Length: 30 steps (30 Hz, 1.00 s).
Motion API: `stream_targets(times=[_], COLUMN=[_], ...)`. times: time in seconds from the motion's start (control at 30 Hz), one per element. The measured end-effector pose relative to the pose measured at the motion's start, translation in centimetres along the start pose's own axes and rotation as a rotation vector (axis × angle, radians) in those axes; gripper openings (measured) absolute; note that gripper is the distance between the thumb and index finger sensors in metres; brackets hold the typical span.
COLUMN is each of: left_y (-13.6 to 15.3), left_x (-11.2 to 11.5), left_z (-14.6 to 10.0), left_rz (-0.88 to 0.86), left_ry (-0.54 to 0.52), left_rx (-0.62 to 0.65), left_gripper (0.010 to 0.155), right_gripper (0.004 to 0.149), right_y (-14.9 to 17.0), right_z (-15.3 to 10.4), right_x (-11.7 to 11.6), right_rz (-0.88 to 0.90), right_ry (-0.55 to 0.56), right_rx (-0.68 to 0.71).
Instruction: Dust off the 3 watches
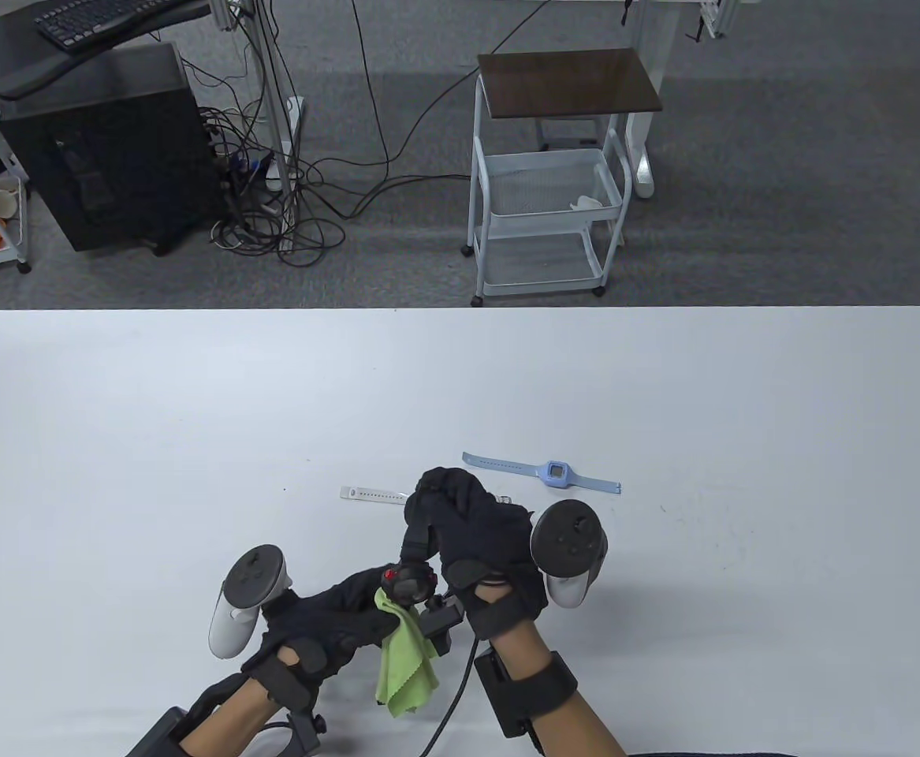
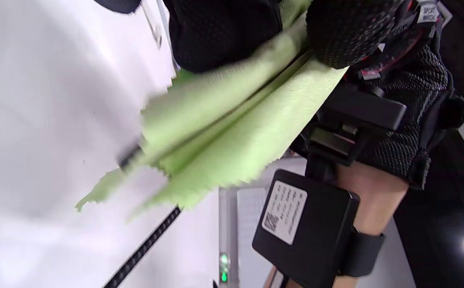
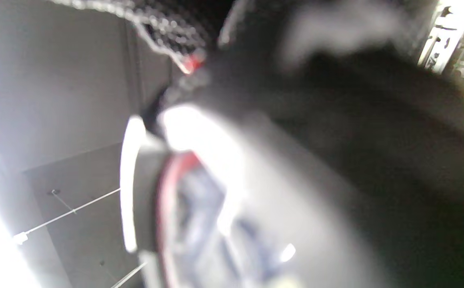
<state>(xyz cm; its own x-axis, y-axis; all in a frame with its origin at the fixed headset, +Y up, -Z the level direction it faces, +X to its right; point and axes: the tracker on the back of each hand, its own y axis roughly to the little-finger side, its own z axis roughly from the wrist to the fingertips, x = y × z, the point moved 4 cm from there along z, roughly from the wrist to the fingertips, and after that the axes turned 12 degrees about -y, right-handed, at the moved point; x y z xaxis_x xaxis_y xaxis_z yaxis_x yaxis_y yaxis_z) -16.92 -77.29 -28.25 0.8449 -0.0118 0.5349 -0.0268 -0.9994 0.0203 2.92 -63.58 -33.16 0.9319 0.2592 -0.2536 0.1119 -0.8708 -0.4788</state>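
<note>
Landmark: black-and-red watch [image 1: 409,583], held above the near part of the white tabletop [image 1: 191,441], between the two gloved hands
Right hand [image 1: 471,536]: just beyond and right of the black-and-red watch; its grip is curled round that watch, a finger coming down onto the case from above; a dark tracker sits on the back of the hand
Left hand [image 1: 333,623]: to the left of the black-and-red watch; its grip pinches a green cloth [image 1: 406,662] and presses the cloth's upper edge against the watch case; a white tracker sits on the back of the hand
Green cloth: hangs loosely down from the black-and-red watch towards the near edge of the tabletop; in the left wrist view it [image 2: 224,132] is folded in soft pleats under a black fingertip
Blue watch [image 1: 556,473]: lies flat on the tabletop beyond and to the right of the black-and-red watch, strap stretched out both ways, well apart from both hands
White watch strap [image 1: 373,494]: lies flat on the tabletop beyond and slightly left of the black-and-red watch; its right end is hidden behind the right hand
Right wrist view: blurred; only a dark rounded shape with red trim shows
</note>
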Motion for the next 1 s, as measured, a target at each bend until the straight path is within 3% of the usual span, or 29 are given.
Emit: stream_targets(times=[0.27, 0.33, 0.43, 0.7, 1.0], left_y=[-0.5, -0.8, -1.2, -1.1, -1.6], left_x=[-0.2, -0.2, 0.1, -0.3, -0.5], left_z=[0.0, 0.0, -0.1, -0.2, -0.3], left_rz=[0.105, 0.146, 0.205, 0.14, 0.215], left_ry=[-0.059, -0.07, -0.072, -0.057, -0.1], left_rx=[0.085, 0.106, 0.121, 0.113, 0.15], left_gripper=[0.051, 0.05, 0.049, 0.052, 0.05], right_gripper=[0.039, 0.039, 0.039, 0.039, 0.038], right_y=[-0.1, 0.0, -0.1, 0.0, 0.0], right_z=[-0.1, -0.2, -0.1, 0.0, -0.1], right_x=[0.0, 0.0, -0.3, -0.4, 0.2], right_rz=[0.024, 0.015, 0.017, 0.037, 0.053], right_ry=[0.023, 0.062, 0.036, 0.034, 0.069], right_rx=[0.021, 0.034, 0.05, 0.067, 0.072])
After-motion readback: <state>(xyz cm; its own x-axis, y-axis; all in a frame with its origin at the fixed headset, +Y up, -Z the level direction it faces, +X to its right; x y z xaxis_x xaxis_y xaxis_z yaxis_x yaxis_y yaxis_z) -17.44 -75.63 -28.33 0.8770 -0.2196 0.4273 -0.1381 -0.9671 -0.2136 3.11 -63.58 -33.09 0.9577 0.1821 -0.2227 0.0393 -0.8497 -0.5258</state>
